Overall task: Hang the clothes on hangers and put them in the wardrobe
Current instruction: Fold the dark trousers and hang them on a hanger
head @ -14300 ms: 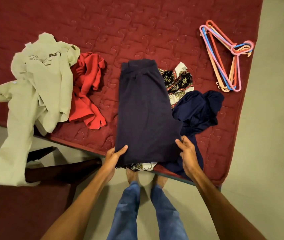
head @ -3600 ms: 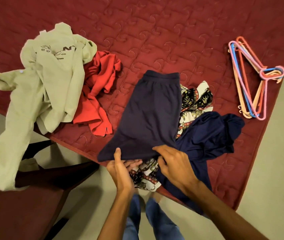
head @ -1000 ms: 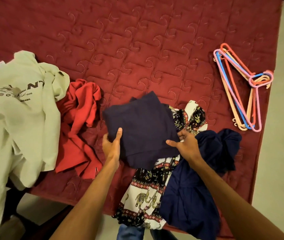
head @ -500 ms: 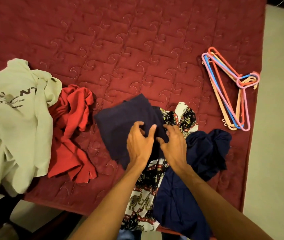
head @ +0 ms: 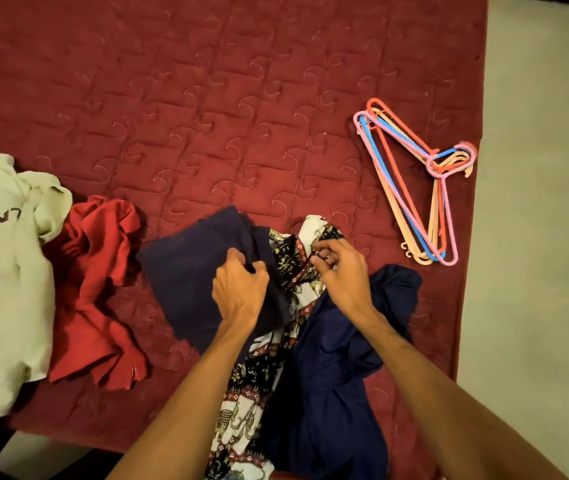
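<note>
On the red quilted bed [head: 207, 98] I see, from the left, a pale green shirt [head: 2, 271], a crumpled red garment [head: 96, 289] and a folded navy garment [head: 189, 271] lying flat. My left hand [head: 238, 289] grips the navy fold's right edge, fingers curled. Beside it my right hand [head: 342, 271] pinches the patterned cloth [head: 293, 251], which lies partly under a dark blue garment [head: 328, 375]. Plastic hangers [head: 414, 188] lie stacked far right, well apart.
</note>
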